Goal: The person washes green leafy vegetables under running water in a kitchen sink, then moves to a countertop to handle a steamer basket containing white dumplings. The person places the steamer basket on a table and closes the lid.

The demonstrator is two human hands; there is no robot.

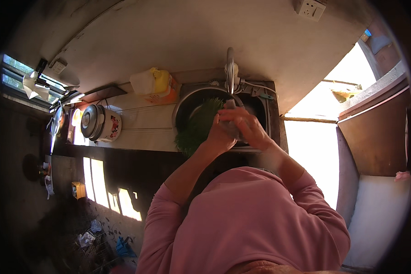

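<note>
Both my hands are close together over a metal sink [178,102], below a curved chrome faucet [230,70]. My left hand [222,134] and my right hand [248,127] are around a greyish, blurred item [230,128]; what it is cannot be told. It lies between the palms, partly covered by my fingers. A bunch of thin green leafy stalks [198,126] lies in the left part of the sink, beside my left hand, and hangs over the front rim.
A yellow-and-orange plastic container [157,85] stands left of the sink. Farther left on the tiled counter [144,120] is a flower-patterned rice cooker [104,124]. A power socket [310,9] is on the wall. A blue bag [125,247] lies on the floor.
</note>
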